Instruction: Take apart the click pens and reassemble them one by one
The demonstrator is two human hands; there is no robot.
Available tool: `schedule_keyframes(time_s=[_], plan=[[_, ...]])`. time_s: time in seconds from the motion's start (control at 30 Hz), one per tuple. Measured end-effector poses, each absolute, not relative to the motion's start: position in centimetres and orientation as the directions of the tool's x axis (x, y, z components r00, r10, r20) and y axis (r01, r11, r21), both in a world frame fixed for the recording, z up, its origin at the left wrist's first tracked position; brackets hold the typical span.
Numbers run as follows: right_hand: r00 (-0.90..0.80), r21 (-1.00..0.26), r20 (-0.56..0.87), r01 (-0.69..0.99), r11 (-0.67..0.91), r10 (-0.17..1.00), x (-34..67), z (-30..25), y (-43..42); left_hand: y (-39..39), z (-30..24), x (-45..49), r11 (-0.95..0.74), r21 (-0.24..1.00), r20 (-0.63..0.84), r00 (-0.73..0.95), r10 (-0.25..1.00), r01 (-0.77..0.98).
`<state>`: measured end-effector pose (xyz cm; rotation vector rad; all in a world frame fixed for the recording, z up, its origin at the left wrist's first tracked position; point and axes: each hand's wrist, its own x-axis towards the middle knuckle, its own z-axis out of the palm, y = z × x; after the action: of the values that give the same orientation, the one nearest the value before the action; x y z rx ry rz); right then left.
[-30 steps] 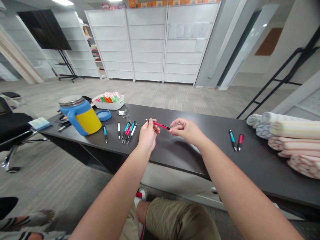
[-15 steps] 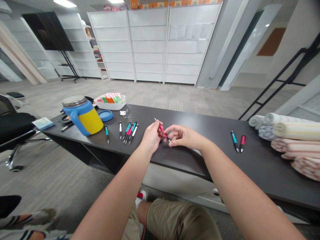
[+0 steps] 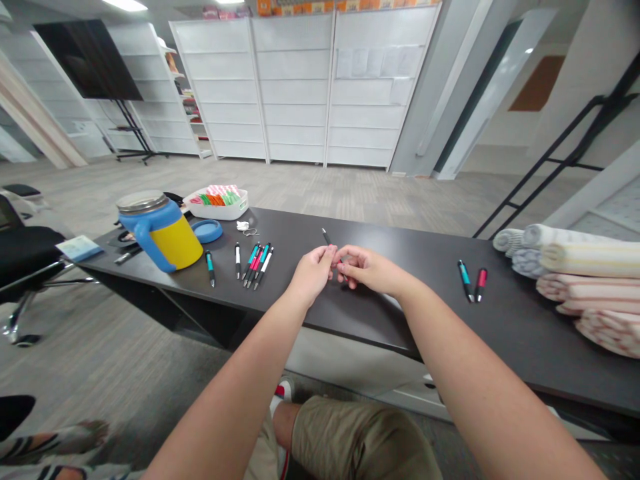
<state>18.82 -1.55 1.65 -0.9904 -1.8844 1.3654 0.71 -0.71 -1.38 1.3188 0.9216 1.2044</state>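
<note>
Above the dark desk (image 3: 425,250), a pen (image 3: 327,237) is pinched by the left hand (image 3: 311,272), its lower part hidden; whether it is also gripped by the curled right hand (image 3: 369,268) cannot be told. Beyond, colourful packets (image 3: 217,196) are held in a white basket (image 3: 227,211).

The desk (image 3: 425,252) lies before you. Your left hand (image 3: 313,272) and right hand (image 3: 367,268) are over it, a pen (image 3: 326,236) at their fingertips. To your left, find the pen cluster (image 3: 256,263), two single pens (image 3: 211,269) and the mug (image 3: 179,240); the basket (image 3: 225,213) stands behind the mug, to its right. To your right, find a pen pair (image 3: 466,280), then towel rolls (image 3: 590,259). Cabinets (image 3: 295,93) stand beyond the desk.
</note>
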Motion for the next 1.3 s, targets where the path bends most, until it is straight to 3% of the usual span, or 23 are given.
schedule_keyframes(time_s=[0.1,0.2,0.27,0.33,0.47,0.6,0.73,0.87,0.97,1.03,1.17,1.23,1.3], plan=[[-0.285,-0.889,0.039,0.427,0.163,0.958,19.7,1.4,-0.8,-0.8,-1.4,0.9,-0.127,0.991,0.134,0.171,0.976,-0.05],[-0.006,-0.693,0.111,0.716,0.082,0.994,21.1,1.3,0.0,-1.0,-1.1,0.9,-0.117,0.993,0.115,0.17,0.979,0.003],[0.098,-0.608,0.171,0.793,0.027,0.98,22.1,1.3,0.5,-1.3,-0.9,0.9,-0.123,0.992,0.117,0.172,0.978,0.027],[0.166,-0.607,0.229,0.795,0.007,0.959,22.8,1.4,0.8,-1.4,-0.6,1.0,-0.127,0.992,0.12,0.167,0.979,0.028],[0.197,-0.741,0.281,0.667,0.082,0.939,23.3,1.6,1.1,-1.6,-0.5,1.0,-0.116,0.993,0.117,0.145,0.982,-0.018],[0.204,-0.93,0.263,0.315,0.192,0.943,23.0,2.0,0.9,-1.4,-0.7,0.9,-0.122,0.992,0.125,0.129,0.984,-0.029],[0.239,-0.976,0.218,0.073,0.207,0.946,22.6,2.7,0.5,-1.1,-1.1,0.7,-0.157,0.987,0.154,0.12,0.981,0.02],[0.214,-0.991,0.135,0.014,0.135,0.968,22.4,2.9,0.3,-1.0,-1.3,0.7,-0.155,0.987,0.148,0.142,0.979,0.045],[0.167,-0.989,0.036,0.146,0.011,0.985,22.6,2.3,0.6,-1.1,-1.2,0.7,-0.154,0.986,0.142,0.157,0.977,0.067],[0.171,-0.933,-0.001,0.355,-0.063,0.985,23.0,1.8,0.9,-1.1,-1.1,0.7,-0.167,0.982,0.149,0.17,0.974,0.094],[0.247,-0.598,0.062,0.785,-0.162,0.967,23.7,1.3,1.2,-1.3,-0.9,0.7,-0.187,0.974,0.161,0.185,0.969,0.13],[0.27,-0.478,0.067,0.853,-0.207,0.96,24.0,1.3,1.3,-1.4,-0.8,0.7,-0.189,0.973,0.161,0.191,0.968,0.136],[0.271,-0.437,0.039,0.87,-0.227,0.962,24.0,1.4,1.2,-1.5,-0.8,0.7,-0.187,0.974,0.16,0.194,0.968,0.131]])
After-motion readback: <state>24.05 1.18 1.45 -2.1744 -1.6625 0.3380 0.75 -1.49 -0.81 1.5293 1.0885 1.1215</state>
